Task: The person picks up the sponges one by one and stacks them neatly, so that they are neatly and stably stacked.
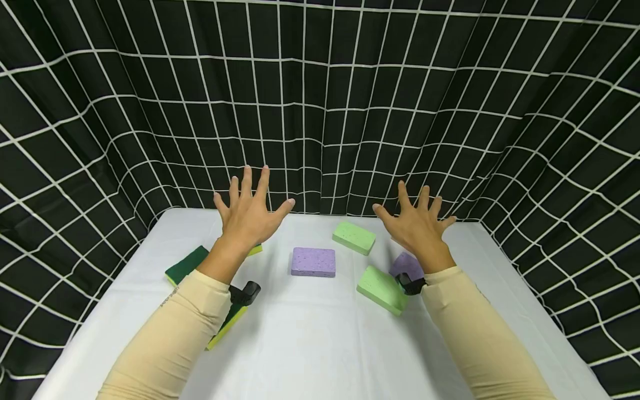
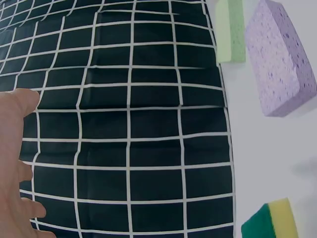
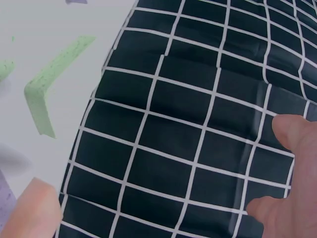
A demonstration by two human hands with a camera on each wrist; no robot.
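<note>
1. Currently, the only lettering-like detail I can find is a small dark marking on the left sleeve, too tiny for me to read.
2. My landmark is the purple sponge, lying flat on the white-covered tabletop: a lilac rectangular block, long side running left to right, its surface pitted with darker pores that I see closely from the left wrist.
3. To its right I have two pale green sponges: the far green sponge slightly beyond it, the near green sponge slightly closer to me, both angled.
4. Farther right of it, a second purple sponge sits partly hidden by the right wrist.
5. Left of it I count three dark-green-and-yellow pieces: the left scourer, the near scourer under the forearm, and the far scourer, mostly covered.
6. My hands are well apart, raised, fingers spread and gripping nothing: left hand beyond the purple sponge to its left, right hand beyond it to its right.
</note>
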